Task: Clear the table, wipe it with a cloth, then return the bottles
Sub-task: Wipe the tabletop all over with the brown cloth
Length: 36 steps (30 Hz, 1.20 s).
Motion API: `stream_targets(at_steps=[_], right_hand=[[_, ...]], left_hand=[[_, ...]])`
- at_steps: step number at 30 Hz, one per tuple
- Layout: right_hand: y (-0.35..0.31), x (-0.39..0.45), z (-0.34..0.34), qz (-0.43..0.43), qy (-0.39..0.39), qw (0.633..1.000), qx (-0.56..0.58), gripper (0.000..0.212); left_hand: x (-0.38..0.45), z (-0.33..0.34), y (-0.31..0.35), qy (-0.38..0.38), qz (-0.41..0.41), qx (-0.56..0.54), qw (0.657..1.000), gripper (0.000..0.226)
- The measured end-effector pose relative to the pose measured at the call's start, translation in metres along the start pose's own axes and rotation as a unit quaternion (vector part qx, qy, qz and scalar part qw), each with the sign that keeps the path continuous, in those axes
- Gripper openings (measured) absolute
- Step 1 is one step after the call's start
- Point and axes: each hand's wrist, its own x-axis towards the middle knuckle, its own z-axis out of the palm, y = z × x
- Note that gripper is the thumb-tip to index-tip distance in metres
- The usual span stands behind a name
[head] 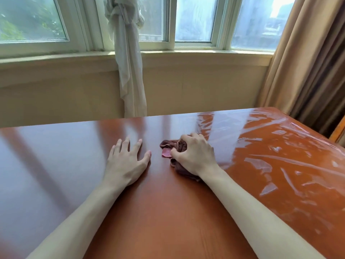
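- Reddish-brown wood makes up the table (pixel 56 165), glossy enough to mirror the window panes; its left and near edges are cut off by the frame, so only the far edge and the far right corner can be seen.
- Left of centre, the left hand (pixel 126 161) lies flat, palm down on the bare wood, fingers straight and spread apart, holding nothing. Its forearm runs off the bottom of the frame.
- Just to its right, close to but apart from that thumb, sits the cloth (pixel 169 144), a dark maroon rag bunched on the table around the middle of the top, nearer the far edge than the near one. A pink patch shows on it; no writing can be read there. Much of the cloth is hidden under the palm above it.
- The right hand (pixel 194 154) presses down on that cloth with fingers curled and clamped into the bunched fabric, thumb tucked against it.
- Further right, wrinkled clear plastic film (pixel 276 156) covers the table toward the far right corner, glare hiding the grain beneath.
- Behind the far edge hang a knotted white curtain (pixel 128 71) and, at right, a tan drape (pixel 306 71), partly cut off.
- No bottles are in view, and no labels can be read anywhere.
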Motion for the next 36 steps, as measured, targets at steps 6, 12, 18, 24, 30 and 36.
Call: stream_targets(at_steps=[6, 12, 18, 24, 30, 36], right_hand=[[0.024, 0.133, 0.037, 0.049, 0.026, 0.998, 0.003, 0.038], [0.031, 0.216, 0.056, 0.098, 0.038, 0.994, 0.008, 0.049], [0.024, 0.144, 0.034, 0.066, 0.006, 0.998, 0.022, 0.040], [0.006, -0.017, -0.015, -0.020, -0.018, 0.999, 0.029, 0.041], [0.007, -0.081, -0.038, -0.058, -0.037, 0.997, 0.041, 0.031], [0.026, 0.050, 0.000, 0.022, 0.001, 1.000, 0.005, 0.030]], left_hand=[[0.008, 0.004, -0.001, 0.003, -0.005, 0.013, 1.000, 0.069], [0.007, 0.002, 0.001, 0.011, -0.018, 0.013, 1.000, 0.086], [0.002, -0.002, 0.004, 0.008, -0.016, -0.008, 1.000, 0.071], [-0.006, -0.004, 0.002, 0.002, -0.006, -0.012, 1.000, 0.067], [-0.004, -0.001, 0.001, 0.003, 0.001, -0.006, 1.000, 0.067], [0.002, 0.003, -0.002, 0.011, 0.006, -0.009, 1.000, 0.066]])
